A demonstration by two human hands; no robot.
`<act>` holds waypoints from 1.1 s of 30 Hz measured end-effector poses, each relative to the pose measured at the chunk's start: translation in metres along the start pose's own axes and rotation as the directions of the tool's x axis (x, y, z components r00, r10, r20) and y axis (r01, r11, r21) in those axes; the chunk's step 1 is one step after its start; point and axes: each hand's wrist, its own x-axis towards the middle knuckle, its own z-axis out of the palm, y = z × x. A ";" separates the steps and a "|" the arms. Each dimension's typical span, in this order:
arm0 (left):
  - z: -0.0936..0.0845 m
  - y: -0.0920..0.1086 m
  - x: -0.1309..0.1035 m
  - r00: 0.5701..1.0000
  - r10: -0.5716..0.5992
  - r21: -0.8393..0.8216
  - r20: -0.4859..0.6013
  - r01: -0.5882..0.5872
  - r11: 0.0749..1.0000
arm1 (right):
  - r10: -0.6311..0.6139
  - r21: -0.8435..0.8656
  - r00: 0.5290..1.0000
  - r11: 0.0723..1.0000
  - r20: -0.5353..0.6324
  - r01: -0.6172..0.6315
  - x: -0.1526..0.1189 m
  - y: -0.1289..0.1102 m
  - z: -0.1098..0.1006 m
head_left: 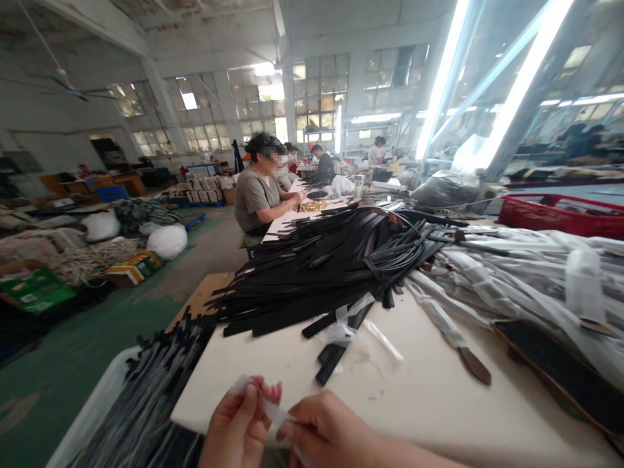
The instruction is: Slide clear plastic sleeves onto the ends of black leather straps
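Note:
Low in the view, above the near edge of a cream table (219,383), my left hand (238,422) pinches one end of a thin translucent white strip (273,412) between thumb and fingers. My right hand (329,429) grips the same strip a little to the right, with its fingers closed. The strip's lower part hangs beneath my right hand. Beyond my hands, scraps of clear wrapping (344,331) lie over the ends of a few black straps (331,363). A large heap of black straps (312,260) covers the table behind them.
White-wrapped straps (511,279) with brown tips pile up at the right, beside a long black-topped object (550,364) and a red crate (560,214). At the lower left stands a bin of dark strips (151,390). A person (263,188) works at the table's far left side.

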 end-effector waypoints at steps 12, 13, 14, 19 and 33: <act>-0.034 0.017 -0.017 0.928 0.370 0.631 0.046 -0.314 0.710 | -0.090 -0.706 0.912 0.665 -0.401 -0.245 0.172 -0.025 -0.103; -0.038 0.018 -0.020 0.894 0.441 0.731 0.077 -0.352 0.584 | -0.102 -0.720 0.912 0.651 -0.397 -0.241 0.175 -0.026 -0.099; -0.042 0.021 -0.023 0.854 0.505 0.806 0.126 -0.386 0.450 | -0.123 -0.731 0.912 0.643 -0.392 -0.227 0.173 -0.029 -0.096; -0.064 0.039 -0.035 0.570 0.702 0.830 0.428 -0.555 -0.055 | -0.291 -0.769 0.919 0.639 -0.265 -0.020 0.114 -0.060 -0.081; -0.058 0.044 -0.046 0.409 0.570 0.647 0.712 -0.697 -0.308 | -0.359 -0.762 0.929 0.575 0.091 0.297 -0.045 -0.083 -0.066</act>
